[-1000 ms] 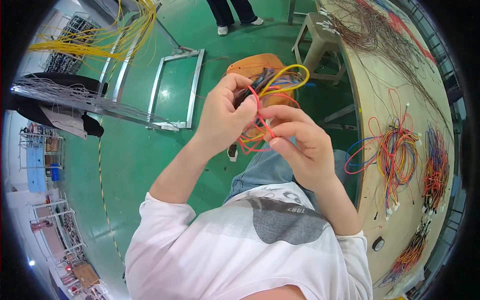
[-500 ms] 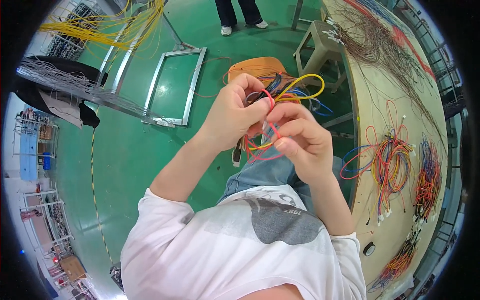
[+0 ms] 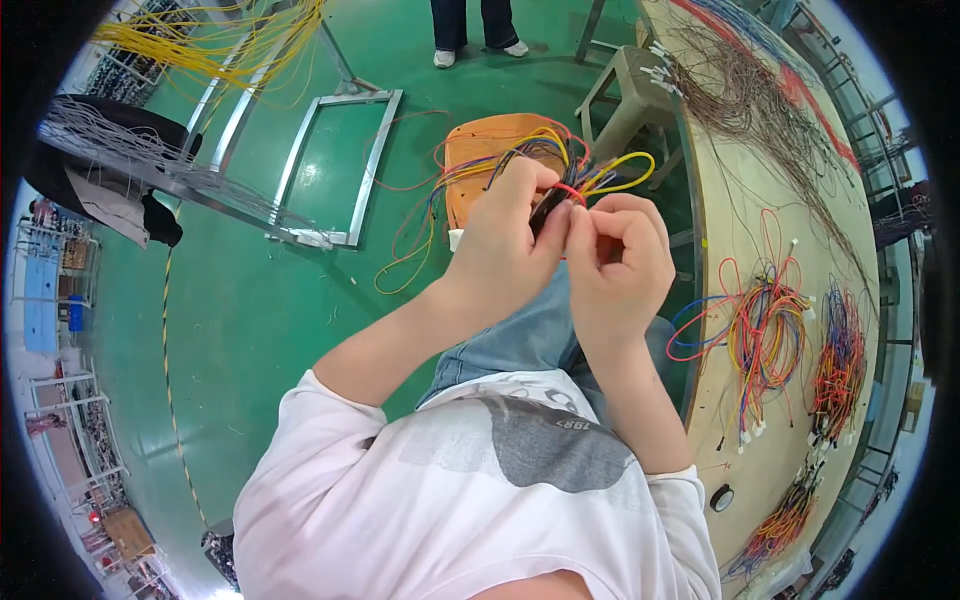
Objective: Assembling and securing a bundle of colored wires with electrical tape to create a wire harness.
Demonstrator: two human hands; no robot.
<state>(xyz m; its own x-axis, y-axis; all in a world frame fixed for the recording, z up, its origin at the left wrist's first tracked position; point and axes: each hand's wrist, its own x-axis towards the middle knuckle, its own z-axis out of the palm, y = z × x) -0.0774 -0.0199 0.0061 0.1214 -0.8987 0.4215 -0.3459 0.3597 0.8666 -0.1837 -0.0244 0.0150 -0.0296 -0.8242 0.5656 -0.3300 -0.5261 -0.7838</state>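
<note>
My left hand (image 3: 515,225) is closed around a bundle of coloured wires (image 3: 612,180), with yellow, blue and black strands looping out past the fingers. A red wire (image 3: 570,191) bends across the bundle between my two hands. Thumb and forefinger of my right hand (image 3: 618,255) are pinched together beside it, close against the left thumb; the red wire runs to this pinch. Yellow, red and dark wires trail to the left over an orange-brown wooden stool seat (image 3: 470,195). My fingers hide the middle of the bundle.
On the right, a wooden table (image 3: 700,400) bears a coiled wire harness (image 3: 765,335), more bundles (image 3: 838,370) and a black tape roll (image 3: 721,497). A plastic stool (image 3: 640,95) stands beyond. Ahead are a metal frame (image 3: 352,190) and a person's legs (image 3: 470,22); yellow wires (image 3: 200,45) hang at far left.
The hands have drawn closer together and turned. The red loop now lies tight across the bundle, and trailing wires show left over the stool. The view has shifted slightly.
</note>
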